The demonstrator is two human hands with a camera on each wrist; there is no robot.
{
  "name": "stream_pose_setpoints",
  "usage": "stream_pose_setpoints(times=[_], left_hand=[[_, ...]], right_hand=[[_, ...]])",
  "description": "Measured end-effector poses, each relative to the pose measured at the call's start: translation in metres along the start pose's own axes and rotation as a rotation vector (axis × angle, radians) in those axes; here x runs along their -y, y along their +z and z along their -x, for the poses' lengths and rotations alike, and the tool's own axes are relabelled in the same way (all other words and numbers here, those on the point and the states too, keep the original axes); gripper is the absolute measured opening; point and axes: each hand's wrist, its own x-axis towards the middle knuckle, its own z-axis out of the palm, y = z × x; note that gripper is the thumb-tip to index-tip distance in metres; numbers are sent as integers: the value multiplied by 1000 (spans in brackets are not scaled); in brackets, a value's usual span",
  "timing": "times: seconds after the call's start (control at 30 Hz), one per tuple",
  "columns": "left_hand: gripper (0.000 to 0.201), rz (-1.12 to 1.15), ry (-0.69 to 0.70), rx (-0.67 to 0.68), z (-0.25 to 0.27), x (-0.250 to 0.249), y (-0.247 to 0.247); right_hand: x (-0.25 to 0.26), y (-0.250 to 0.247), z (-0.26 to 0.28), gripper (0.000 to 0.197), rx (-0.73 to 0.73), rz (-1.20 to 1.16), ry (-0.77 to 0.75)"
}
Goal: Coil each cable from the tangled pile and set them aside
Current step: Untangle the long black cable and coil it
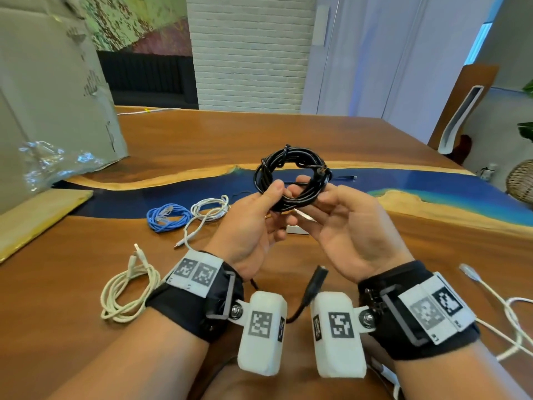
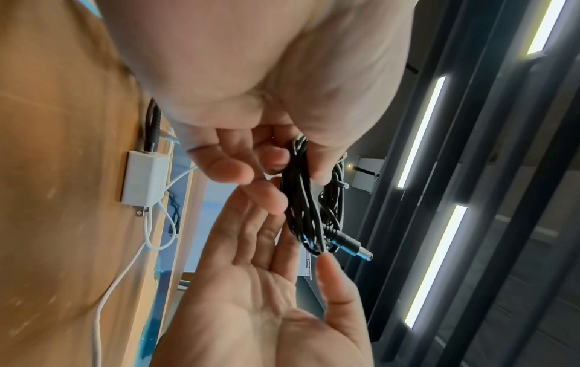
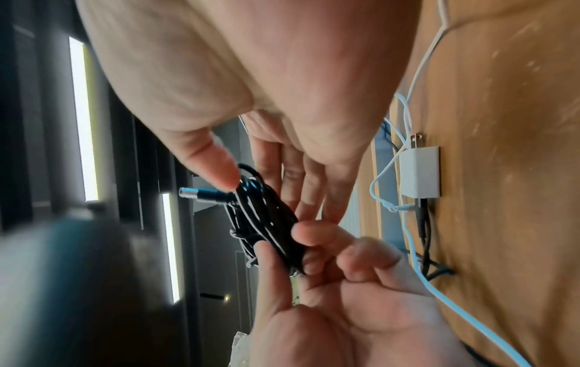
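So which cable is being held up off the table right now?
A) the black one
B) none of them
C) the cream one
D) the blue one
A: the black coil is up in both hands, left hand and right hand, while the blue cable and cream cable lie on the table.

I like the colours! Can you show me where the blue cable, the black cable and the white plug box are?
blue cable (image 1: 168, 217): head view, middle of its coil.
black cable (image 1: 291, 176): head view, on the loops held up.
white plug box (image 2: 145, 178): left wrist view, its flat face.
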Motion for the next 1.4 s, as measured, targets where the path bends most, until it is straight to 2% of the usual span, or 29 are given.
stream_pose_setpoints(times=[0.2, 0.37, 0.43, 0.53, 0.63, 0.73, 0.8, 0.9, 1.0, 1.2, 1.3, 1.4], left_hand=[[27, -61, -52, -33, 0, 3, 0], [30, -156, -74, -102, -1, 1, -3], [35, -193, -82, -106, -1, -1, -4], [41, -220, -102, -58, 1, -2, -2], [37, -295, -82, -40, 2, -1, -2], [27, -387, 26, -83, -2, 1, -6], [22, -355, 100, -90, -4, 1, -9], [4, -303, 157, 29, -2, -1, -7], [7, -251, 159, 86, 0, -1, -4], [3, -241, 200, 12, -2, 3, -1], [3, -236, 217, -23, -3, 5, 0], [4, -235, 219, -63, -4, 4, -2]], right_hand=[[1, -5, -1, 28, -26, 151, -68], [2, -11, -5, 9, -145, 294, -97], [4, -14, -6, 10, -165, 311, -105], [6, -13, -5, 12, -108, 249, -89], [8, -12, -3, 6, -9, 133, -78], [11, -12, -2, 9, 49, 76, -78], [11, -11, -1, 9, 92, 111, -92], [9, -14, -2, 40, 134, 174, -108], [10, -21, -4, 47, 87, 257, -137], [15, -26, -6, 28, -182, 769, -242], [15, -29, -7, 30, -254, 766, -213], [16, -24, -3, 46, -272, 682, -192]])
